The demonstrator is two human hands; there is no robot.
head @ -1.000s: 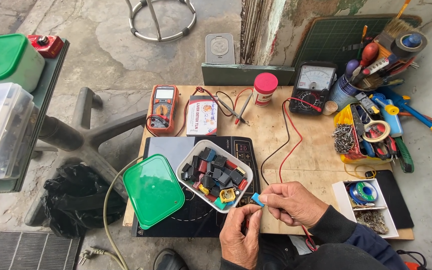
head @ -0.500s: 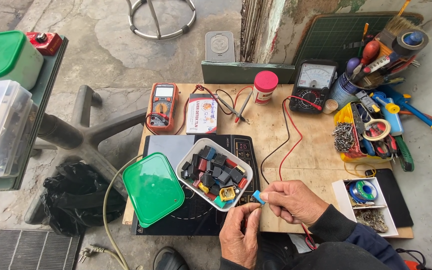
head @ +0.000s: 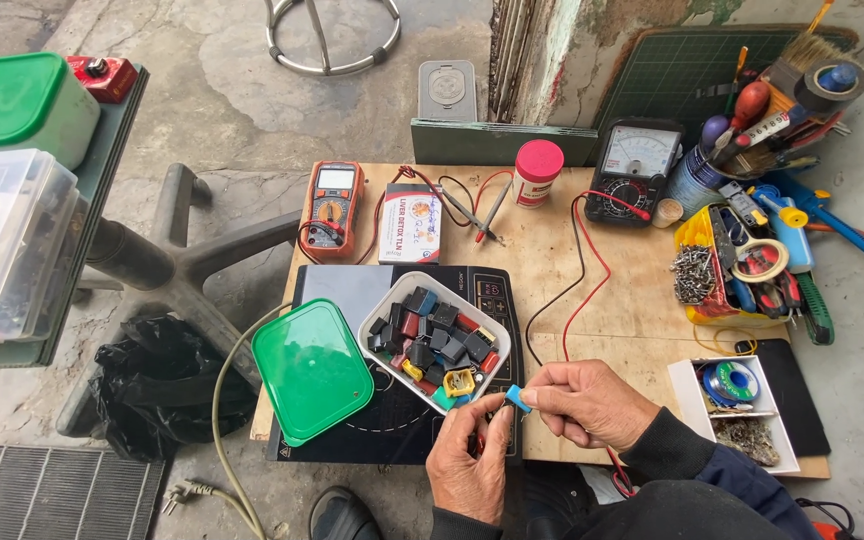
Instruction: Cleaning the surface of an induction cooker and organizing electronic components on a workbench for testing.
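My right hand (head: 587, 402) pinches a small blue component (head: 518, 399) between thumb and fingertips, just off the near right corner of a white tub (head: 378, 318). That tub holds several small black, red, blue and yellow parts. My left hand (head: 469, 464) meets the right one from below, its fingers closed near the component on what looks like a thin red probe tip; I cannot tell its grip clearly. Both hands hover over the black induction cooktop (head: 337, 288) at the front of the wooden board (head: 552, 265).
A green lid (head: 312, 368) lies left of the tub. At the back stand an orange digital multimeter (head: 332, 205), a small box, a red-capped jar (head: 536, 172) and an analog meter (head: 632, 170) with red and black leads. Tools crowd the right side; a solder tray (head: 732, 405) sits front right.
Both hands stay together at the tub's near corner with the blue component; only slight finger shifts show.
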